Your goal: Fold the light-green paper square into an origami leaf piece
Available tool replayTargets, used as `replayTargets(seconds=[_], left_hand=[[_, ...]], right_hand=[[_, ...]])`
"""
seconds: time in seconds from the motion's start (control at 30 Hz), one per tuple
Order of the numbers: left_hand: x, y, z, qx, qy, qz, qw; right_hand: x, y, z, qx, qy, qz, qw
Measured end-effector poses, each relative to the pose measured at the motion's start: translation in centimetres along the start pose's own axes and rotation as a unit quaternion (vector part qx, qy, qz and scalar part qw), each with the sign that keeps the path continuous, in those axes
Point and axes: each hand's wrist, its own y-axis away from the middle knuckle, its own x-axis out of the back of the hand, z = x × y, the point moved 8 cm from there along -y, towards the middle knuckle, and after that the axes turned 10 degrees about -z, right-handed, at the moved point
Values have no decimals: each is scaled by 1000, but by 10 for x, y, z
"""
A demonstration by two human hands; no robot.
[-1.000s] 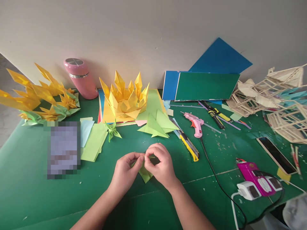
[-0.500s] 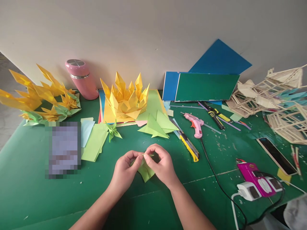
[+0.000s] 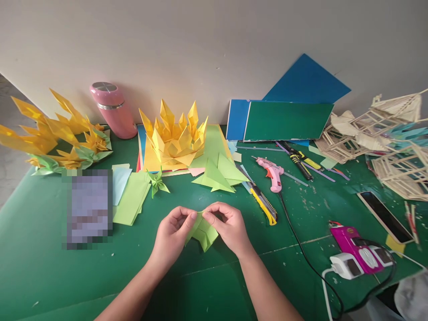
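Note:
Between my hands is a folded piece of light green paper (image 3: 204,234), creased, with its lower part hanging toward me. My left hand (image 3: 174,234) pinches its upper left edge between thumb and forefinger. My right hand (image 3: 229,227) pinches the upper right edge the same way, its fingertips close to the left ones. Beyond them lie folded green paper pieces (image 3: 219,174) and a small green origami flower (image 3: 158,182). A stack of green paper strips (image 3: 132,200) lies to the left of the flower.
A yellow paper lotus (image 3: 177,145) stands on coloured sheets; another (image 3: 56,133) is far left near a pink flask (image 3: 115,113). Rightward lie a yellow cutter (image 3: 264,205), a pink glue gun (image 3: 272,174) with its cord, a phone (image 3: 386,217), a magenta power strip (image 3: 359,249) and wooden stick models (image 3: 347,138).
My fingertips have drawn slightly apart along the top edge. The green paper has lifted a little and more of its surface shows.

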Motion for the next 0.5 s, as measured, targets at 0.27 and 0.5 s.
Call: replayTargets(seconds=[0.27, 0.5], left_hand=[[-2, 1, -3, 12, 14, -10, 1000], [-4, 1, -4, 19, 25, -20, 999]], right_hand=[[-2, 2, 3, -4, -22, -5, 1000], [-4, 1, 2, -18, -64, -14, 998]])
